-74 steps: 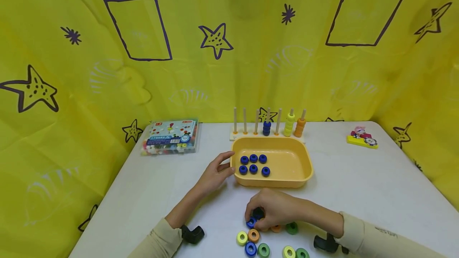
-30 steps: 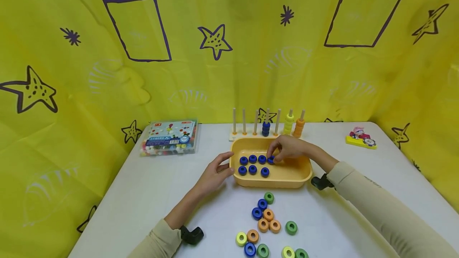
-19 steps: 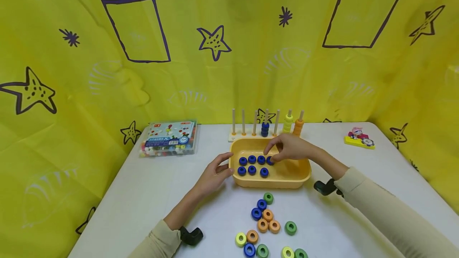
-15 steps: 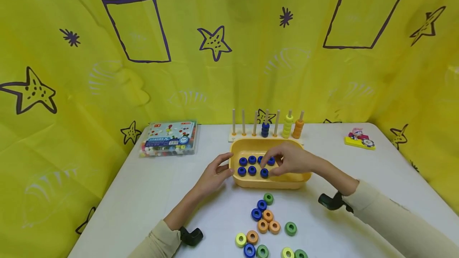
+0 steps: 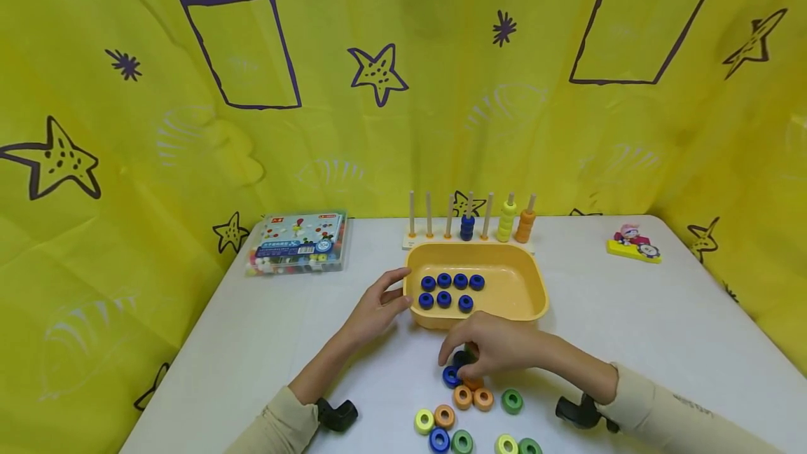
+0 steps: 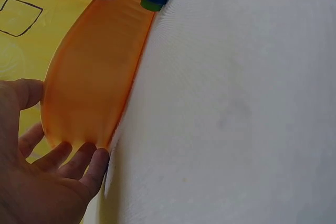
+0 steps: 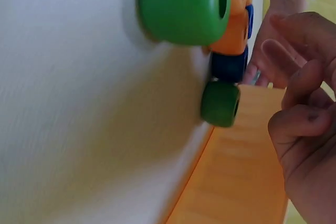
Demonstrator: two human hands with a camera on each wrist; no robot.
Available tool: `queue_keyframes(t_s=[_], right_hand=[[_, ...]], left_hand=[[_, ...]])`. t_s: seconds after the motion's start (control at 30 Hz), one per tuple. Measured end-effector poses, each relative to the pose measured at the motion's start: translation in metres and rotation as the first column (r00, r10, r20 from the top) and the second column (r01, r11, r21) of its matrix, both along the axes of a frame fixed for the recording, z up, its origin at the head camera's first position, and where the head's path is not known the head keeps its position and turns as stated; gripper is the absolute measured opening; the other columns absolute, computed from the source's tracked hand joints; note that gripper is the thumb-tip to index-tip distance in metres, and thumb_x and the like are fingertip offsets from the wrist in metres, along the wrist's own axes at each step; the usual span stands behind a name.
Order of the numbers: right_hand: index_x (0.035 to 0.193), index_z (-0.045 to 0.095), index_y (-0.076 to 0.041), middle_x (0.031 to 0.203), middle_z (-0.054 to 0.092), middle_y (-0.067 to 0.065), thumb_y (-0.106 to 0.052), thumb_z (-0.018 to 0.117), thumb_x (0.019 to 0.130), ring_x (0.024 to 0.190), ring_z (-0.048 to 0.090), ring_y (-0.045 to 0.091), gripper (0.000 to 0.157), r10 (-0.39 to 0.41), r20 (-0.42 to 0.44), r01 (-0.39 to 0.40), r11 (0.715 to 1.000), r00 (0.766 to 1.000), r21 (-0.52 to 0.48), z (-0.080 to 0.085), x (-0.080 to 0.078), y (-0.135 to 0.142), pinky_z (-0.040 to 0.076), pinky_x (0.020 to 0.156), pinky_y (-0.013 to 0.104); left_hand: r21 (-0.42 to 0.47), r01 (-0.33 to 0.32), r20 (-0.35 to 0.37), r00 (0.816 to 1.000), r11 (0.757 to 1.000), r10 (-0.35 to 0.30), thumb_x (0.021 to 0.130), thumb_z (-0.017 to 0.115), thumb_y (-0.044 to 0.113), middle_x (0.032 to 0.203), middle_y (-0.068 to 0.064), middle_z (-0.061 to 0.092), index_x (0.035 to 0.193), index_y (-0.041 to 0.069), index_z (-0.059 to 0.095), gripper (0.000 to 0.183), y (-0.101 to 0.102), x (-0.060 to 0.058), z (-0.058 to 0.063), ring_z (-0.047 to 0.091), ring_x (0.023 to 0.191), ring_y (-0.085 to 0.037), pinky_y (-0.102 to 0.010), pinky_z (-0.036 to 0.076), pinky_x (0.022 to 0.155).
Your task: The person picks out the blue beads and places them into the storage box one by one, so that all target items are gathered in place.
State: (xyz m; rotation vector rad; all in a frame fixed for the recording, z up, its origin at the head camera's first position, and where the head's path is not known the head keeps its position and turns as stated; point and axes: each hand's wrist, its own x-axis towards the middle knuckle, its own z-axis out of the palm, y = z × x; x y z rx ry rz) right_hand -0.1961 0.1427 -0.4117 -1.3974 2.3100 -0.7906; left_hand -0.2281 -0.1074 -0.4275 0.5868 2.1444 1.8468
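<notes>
My left hand (image 5: 377,307) rests its spread fingertips against the left end of a yellow plastic tray (image 5: 513,289). Several blue ring beads (image 5: 461,281) lie in two rows in the tray's left half. My right hand (image 5: 498,343) hovers in front of the tray, thumb and index finger apart over two blue beads (image 5: 450,376) on the table. The right wrist view shows its bent fingers (image 7: 299,124) away from the beads and holding nothing. A green bead (image 7: 220,104) sits at the end of that cluster, mostly hidden by the hand in the head view.
Orange (image 5: 483,399), green (image 5: 512,401) and yellow beads (image 5: 424,421) lie scattered nearer me. Behind the tray stands a peg rack (image 5: 485,237) with blue, yellow and orange stacks. A clear box (image 5: 299,242) is back left, a small toy (image 5: 633,242) back right.
My right hand carried a blue bead into the tray and set it at the right end of the back row. It then came back empty to the loose beads. My left hand stayed put.
</notes>
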Motion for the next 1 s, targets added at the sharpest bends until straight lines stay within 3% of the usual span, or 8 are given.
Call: queue_keyframes(t_s=[0.17,0.53,0.87,1.0], right_hand=[[0.105,0.069,-0.023,0.100,0.063,-0.018,-0.022,0.069,0.084,0.082,0.057,0.002,0.021,-0.006,0.023,0.005,0.999,1.000,0.037,-0.002,0.002,-0.002,0.048,0.069,0.020],[0.100,0.069,-0.026,0.094,0.062,-0.021,-0.021,0.070,0.082,0.081,0.057,0.001,0.019,0.007,0.041,-0.008,1.000,0.999,0.029,-0.012,-0.001,-0.004,0.047,0.070,0.019],[0.097,0.069,-0.026,0.088,0.062,-0.020,-0.020,0.070,0.081,0.072,0.056,0.001,0.018,-0.007,0.046,0.007,1.000,0.999,0.017,-0.009,0.001,-0.007,0.047,0.060,0.018],[0.097,0.068,-0.029,0.079,0.060,-0.019,-0.024,0.072,0.081,0.059,0.050,-0.002,0.017,-0.024,0.025,0.025,1.000,0.999,-0.007,0.002,0.001,-0.003,0.043,0.051,0.017]], left_hand=[[0.002,-0.003,-0.007,1.000,1.000,0.003,0.093,0.055,0.006,0.146,-0.015,0.032,0.140,0.003,0.036,0.051,0.000,0.000,0.001,0.040,0.125,-0.035,-0.043,0.040,0.095],[0.009,-0.005,0.002,1.000,1.000,0.005,0.093,0.054,0.005,0.146,-0.014,0.032,0.140,0.002,0.036,0.051,-0.001,0.001,0.000,0.040,0.126,-0.035,-0.042,0.040,0.096],[0.004,-0.009,0.007,1.000,1.000,0.009,0.092,0.054,0.005,0.145,-0.012,0.033,0.140,0.003,0.036,0.051,-0.001,0.001,0.000,0.041,0.125,-0.034,-0.042,0.040,0.095],[0.005,0.003,0.007,1.000,1.000,-0.003,0.093,0.054,0.006,0.146,-0.013,0.031,0.140,0.002,0.035,0.051,0.000,0.000,0.000,0.041,0.125,-0.034,-0.042,0.040,0.095]])
